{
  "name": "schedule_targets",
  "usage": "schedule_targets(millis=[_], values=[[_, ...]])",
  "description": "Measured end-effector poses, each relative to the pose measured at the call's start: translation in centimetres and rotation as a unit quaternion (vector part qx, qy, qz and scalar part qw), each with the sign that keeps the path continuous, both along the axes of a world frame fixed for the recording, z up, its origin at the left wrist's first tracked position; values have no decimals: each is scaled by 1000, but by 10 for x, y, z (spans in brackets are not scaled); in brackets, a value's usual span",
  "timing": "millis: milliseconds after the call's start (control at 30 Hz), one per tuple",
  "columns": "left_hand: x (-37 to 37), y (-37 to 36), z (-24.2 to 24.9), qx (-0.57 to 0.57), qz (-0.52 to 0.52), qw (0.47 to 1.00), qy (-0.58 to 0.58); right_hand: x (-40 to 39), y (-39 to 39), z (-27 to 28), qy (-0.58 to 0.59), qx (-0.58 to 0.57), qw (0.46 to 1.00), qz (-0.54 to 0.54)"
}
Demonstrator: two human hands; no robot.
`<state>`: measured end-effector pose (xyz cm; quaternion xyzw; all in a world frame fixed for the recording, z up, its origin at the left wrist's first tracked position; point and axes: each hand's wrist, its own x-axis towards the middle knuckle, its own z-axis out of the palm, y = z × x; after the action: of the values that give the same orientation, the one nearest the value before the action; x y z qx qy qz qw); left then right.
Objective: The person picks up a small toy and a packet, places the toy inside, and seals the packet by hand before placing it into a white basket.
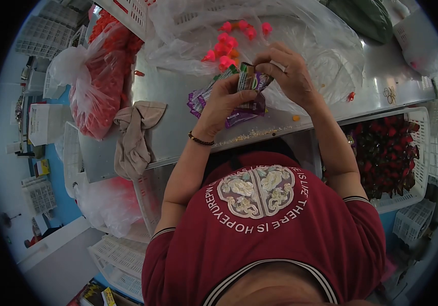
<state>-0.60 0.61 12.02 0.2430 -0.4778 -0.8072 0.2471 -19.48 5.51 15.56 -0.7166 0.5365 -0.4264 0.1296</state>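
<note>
My left hand [225,102], with a beaded bracelet at the wrist, holds a small printed packet [248,81] upright between thumb and fingers. My right hand [286,69] pinches the packet's upper right edge. More purple packets [198,101] lie fanned on the metal table [173,117], below and beside my left hand. Just beyond the hands, bright pink plastic pieces [224,46] sit in a heap on a clear plastic sheet [326,51]. What is inside the packet is hidden.
A bag of red pieces [99,86] and a beige cloth [136,135] are at the left. On the right, a white crate [422,148] holds dark red items [387,153]. Crumbs [252,135] and an orange piece [296,118] lie near the table's front edge.
</note>
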Motion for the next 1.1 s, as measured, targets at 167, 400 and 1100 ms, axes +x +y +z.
schedule_targets(millis=[167, 400, 1100], values=[[0, 1, -7, 20, 75, 997, 25, 5, 6, -15, -302, 153, 938, -69], [-4, 7, -9, 58, 47, 995, 60, 11, 6, -31, -355, 159, 921, -26], [-21, 20, -3, -102, 233, 963, 85, 26, 9, -44, -472, 77, 877, -42]])
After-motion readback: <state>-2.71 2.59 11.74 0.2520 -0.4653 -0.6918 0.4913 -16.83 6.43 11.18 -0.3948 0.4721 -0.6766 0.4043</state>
